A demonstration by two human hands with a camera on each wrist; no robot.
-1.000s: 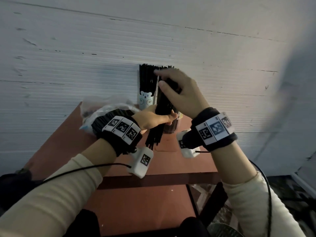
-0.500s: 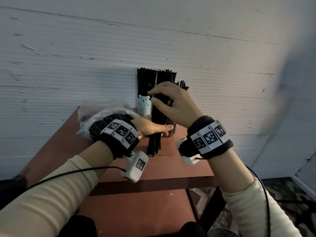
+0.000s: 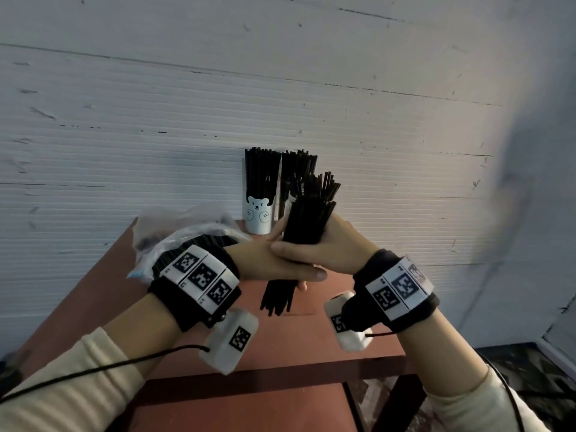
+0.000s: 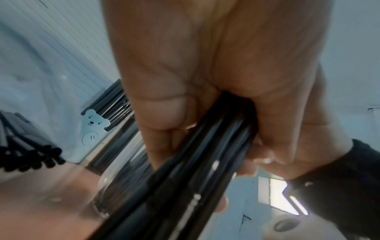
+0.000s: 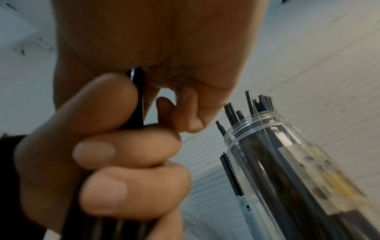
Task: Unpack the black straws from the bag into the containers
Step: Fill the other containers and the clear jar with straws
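**Both hands on one bundle, containers just behind**

Head view: my left hand (image 3: 265, 260) and right hand (image 3: 327, 251) both curl tightly round one bundle of black straws (image 3: 308, 219), long axis near upright, over the table (image 3: 93, 291). Two containers stand just beyond: a bear cup (image 3: 257, 218) and a clear jar (image 3: 288, 194), both holding straws. One bag (image 3: 174, 235) lies left.

Left wrist: fingers (image 4: 164, 113) wrap the bundle.

Right wrist: the jar is nearer my right hand.

The reddish table (image 3: 103, 294) bears a bear-printed container (image 3: 257, 217), seemingly a clear jar (image 5: 287, 162), and a plastic bag (image 3: 174, 235)
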